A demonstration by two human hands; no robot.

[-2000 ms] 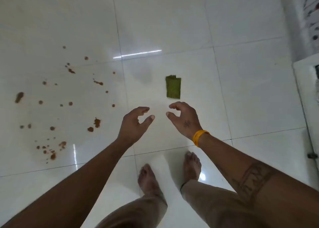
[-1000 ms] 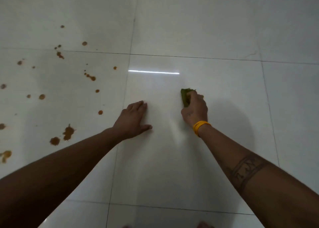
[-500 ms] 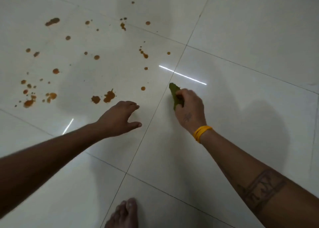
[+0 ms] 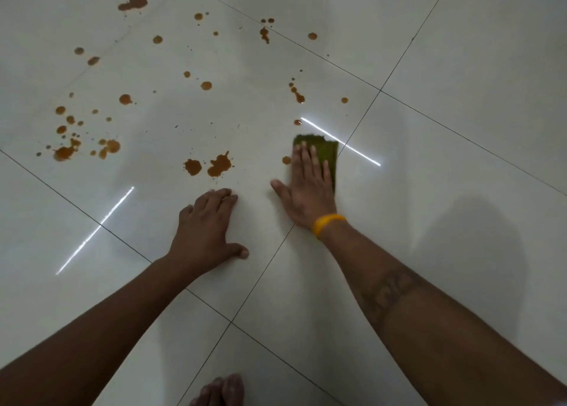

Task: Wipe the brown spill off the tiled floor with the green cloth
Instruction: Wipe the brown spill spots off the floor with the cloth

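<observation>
Head view, the only one: right hand (image 4: 308, 187) lies flat on the green cloth (image 4: 329, 157), fingers straight and together, thumb spread out to its left onto bare tile. It presses the cloth to the floor (image 4: 460, 83) rather than gripping it. The cloth shows beyond the fingertips and along the hand's right edge; the rest is hidden under the palm. A yellow wristband (image 4: 326, 224) circles the wrist just behind the hand, and a dark tattoo band (image 4: 391, 292) crosses the forearm further back.

Left hand (image 4: 207, 230) rests palm down on the tile, to the left of the right hand and a little nearer the person, fingers loosely bent at the tips, thumb out to the side. It holds nothing.

Brown spill (image 4: 219, 166) is scattered over the floor ahead of and to the left of both hands. The nearest drop (image 4: 286, 160) sits just beside the right hand's index finger, at the cloth's left edge. Another small drop (image 4: 297, 122) lies just beyond the cloth's far edge. Two larger splashes lie just beyond the left hand's fingertips. More drops spread further ahead and far to the left, well apart from the cloth, with a dense cluster (image 4: 66, 152) at the left side.

A grout line (image 4: 264, 270) runs between the two wrists. Bright streaks of reflected light (image 4: 352, 147) cross the tile just right of the cloth. Toes of a bare foot (image 4: 219, 390) show at the bottom edge, behind both hands.
</observation>
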